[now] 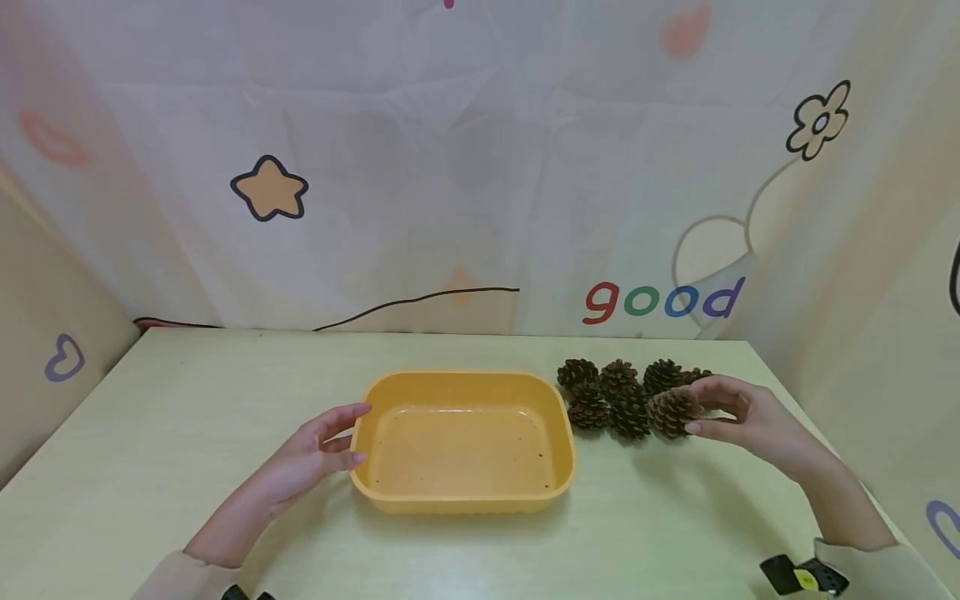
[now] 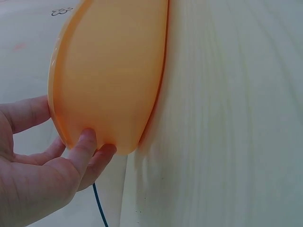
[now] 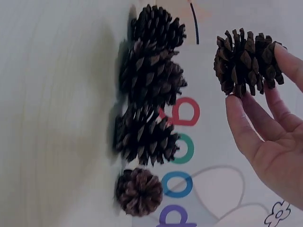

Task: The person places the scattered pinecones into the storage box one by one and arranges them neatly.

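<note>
A yellow rectangular plastic tub (image 1: 463, 505) stands on the table, with a few dark specks on its inner floor. At its left end my left hand (image 1: 300, 467) grips the wall, fingers and thumb around the rim and side, as the left wrist view also shows. To the right of the tub, my right hand (image 1: 765, 425) pinches a brown pine cone (image 3: 248, 64) between thumb and fingers. The right wrist view has this cone raised off the table. Several more pine cones (image 1: 628, 412) sit close together behind and left of it.
The pale wooden table (image 1: 225, 400) ends at a printed cloth backdrop (image 1: 420, 183) behind, with further cloth at both sides. A dark line (image 1: 416, 300) runs along the backdrop's lower part. A dark strap (image 1: 806, 575) circles the right sleeve.
</note>
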The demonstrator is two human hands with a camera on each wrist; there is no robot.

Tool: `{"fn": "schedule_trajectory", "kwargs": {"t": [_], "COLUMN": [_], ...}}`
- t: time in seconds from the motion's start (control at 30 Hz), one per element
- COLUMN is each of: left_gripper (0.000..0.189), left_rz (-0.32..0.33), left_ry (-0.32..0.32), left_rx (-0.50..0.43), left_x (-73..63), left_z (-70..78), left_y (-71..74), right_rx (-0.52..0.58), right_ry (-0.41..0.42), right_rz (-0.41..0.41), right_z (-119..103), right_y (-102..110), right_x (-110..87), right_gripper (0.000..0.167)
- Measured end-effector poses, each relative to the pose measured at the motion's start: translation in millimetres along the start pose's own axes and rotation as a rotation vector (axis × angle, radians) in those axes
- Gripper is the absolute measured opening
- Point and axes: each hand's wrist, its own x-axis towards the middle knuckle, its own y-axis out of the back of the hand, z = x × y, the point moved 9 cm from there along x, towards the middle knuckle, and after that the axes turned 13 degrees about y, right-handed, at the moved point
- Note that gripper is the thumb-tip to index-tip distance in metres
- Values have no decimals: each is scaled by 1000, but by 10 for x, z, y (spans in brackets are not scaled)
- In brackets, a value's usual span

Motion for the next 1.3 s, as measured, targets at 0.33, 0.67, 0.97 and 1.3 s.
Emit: {"fn": "schedule_trajectory", "kwargs": {"t": [0.33,0.67,0.97,1.3], "left_gripper": [67,67,66,65], "left_rz": [21,10,18,38], "left_ry": [13,2,7,15], "left_rx": [6,-4,2,12], "left_x": [0,0,2,-6], "left_z": [-2,-7,-7,3], "left_y": [4,-1,-10,2], "right_rx": [114,219,305,319], "right_ry": [56,69,111,109], "right_rz": [-17,-61,-132,-202], "right_z": [-267,-411,-522,-651], "right_y": [-281,-586,-883,-1152], "right_x": [227,388,539,669], "right_gripper": [37,40,54,52]}}
